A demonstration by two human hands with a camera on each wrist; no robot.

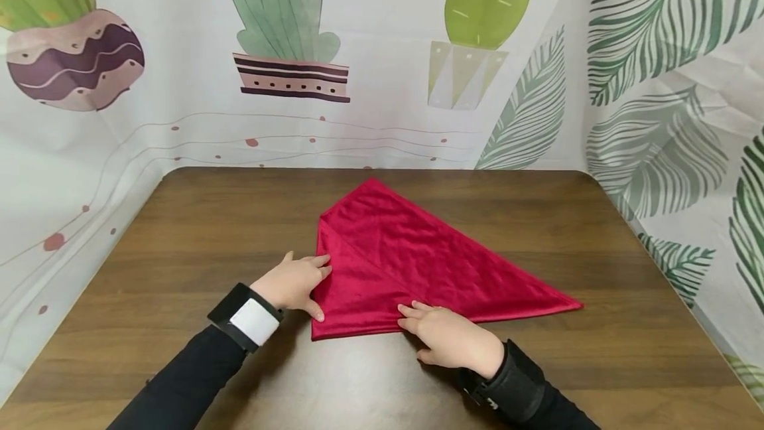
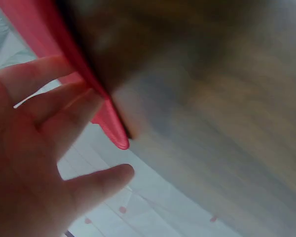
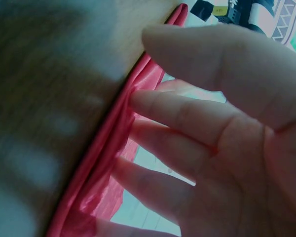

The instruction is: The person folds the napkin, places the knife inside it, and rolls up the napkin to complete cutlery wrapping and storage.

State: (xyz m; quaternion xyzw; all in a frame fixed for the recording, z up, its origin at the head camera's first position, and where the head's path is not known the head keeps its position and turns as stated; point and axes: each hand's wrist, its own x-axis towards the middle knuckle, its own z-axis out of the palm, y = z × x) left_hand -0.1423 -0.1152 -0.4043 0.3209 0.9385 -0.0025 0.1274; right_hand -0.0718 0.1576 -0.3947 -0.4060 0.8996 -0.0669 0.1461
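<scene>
Red cloth, probably folded, 2 spread hands at its edges; behind, 3 printed pots with cacti.

Wood-grain tabletop, far corners rounded; behind, white backdrop sheet: potted-cactus prints, leaf prints at right

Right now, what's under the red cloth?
The red cloth lies on the brown table, and you can see the tabletop around its edges. The part right beneath is covered, so I can't tell if anything else is hidden there.
</scene>
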